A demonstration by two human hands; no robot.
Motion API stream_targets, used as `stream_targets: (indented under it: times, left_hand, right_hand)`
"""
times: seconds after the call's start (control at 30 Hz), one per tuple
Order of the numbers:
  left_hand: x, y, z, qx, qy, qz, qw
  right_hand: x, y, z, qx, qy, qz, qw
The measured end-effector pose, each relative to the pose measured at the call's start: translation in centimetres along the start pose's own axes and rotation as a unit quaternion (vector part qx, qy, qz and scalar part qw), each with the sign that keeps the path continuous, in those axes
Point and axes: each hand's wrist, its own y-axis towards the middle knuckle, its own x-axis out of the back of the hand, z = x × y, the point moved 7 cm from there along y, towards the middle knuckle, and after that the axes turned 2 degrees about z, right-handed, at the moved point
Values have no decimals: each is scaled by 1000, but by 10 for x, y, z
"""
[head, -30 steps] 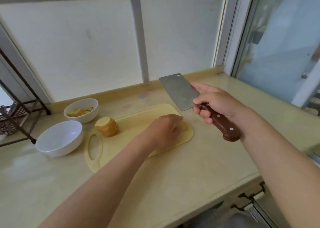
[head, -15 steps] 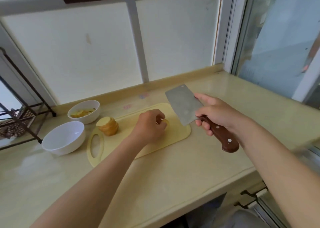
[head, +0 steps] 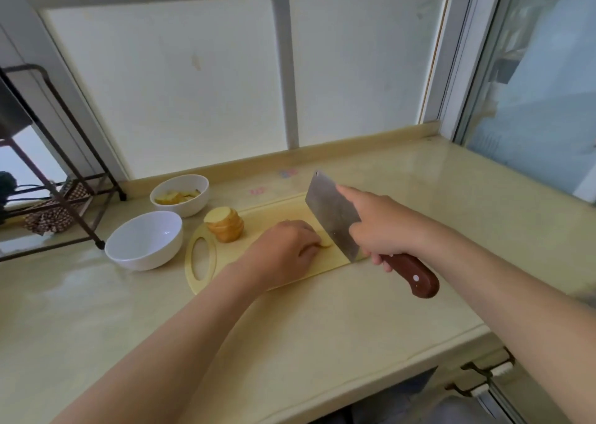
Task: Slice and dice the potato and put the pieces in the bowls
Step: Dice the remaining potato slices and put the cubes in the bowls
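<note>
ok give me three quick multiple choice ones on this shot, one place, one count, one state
1. Where is the stack of potato slices? A. on the cutting board B. in a bowl C. on the bare counter
2. How many white bowls are there? A. one B. two C. four
3. What is the right hand doing? A. lying flat B. gripping the cleaver C. lifting a bowl
1 A: it stands by the board's handle hole. 2 B: a near bowl and a far bowl holding potato pieces. 3 B: fingers wrap the brown handle, forefinger on the blade.
</note>
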Motion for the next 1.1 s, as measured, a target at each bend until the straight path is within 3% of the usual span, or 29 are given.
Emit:
stream_targets:
  times: [0.23, 0.57, 1.1]
  left_hand:
    - [0, 6, 3, 3, -31, -45, 998]
    - [-5, 17, 7, -69, -68, -93, 991]
    - [-13, 17, 14, -75, -89, -118, 986]
  right_hand:
    - [7, -5, -1, -28, -61, -7, 998]
    - [6, -21, 1, -16, -103, 15, 994]
    - [4, -17, 6, -27, -174, 28, 984]
